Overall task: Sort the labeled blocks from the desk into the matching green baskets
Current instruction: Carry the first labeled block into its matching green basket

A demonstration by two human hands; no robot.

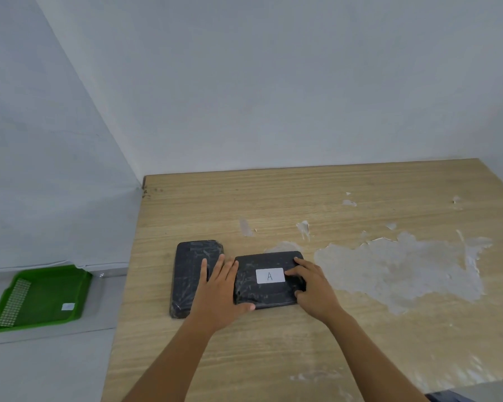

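A black wrapped block with a white label reading A [269, 288] lies on the wooden desk [317, 338]. My right hand [314, 285] grips its right end, fingers curled over the top and thumb at the near edge. My left hand [219, 291] lies flat with fingers spread against the block's left end, thumb along its near edge. A second black wrapped block [188, 271] sits just left of it, no label showing, partly under my left hand. A green basket [79, 285] with a small white label inside stands on the floor at the far left.
The desk sits in a corner between two pale walls, its left edge near the basket. A large patch of worn, peeling surface [398, 271] spreads over the desk's right side. A dark object shows at the bottom right corner.
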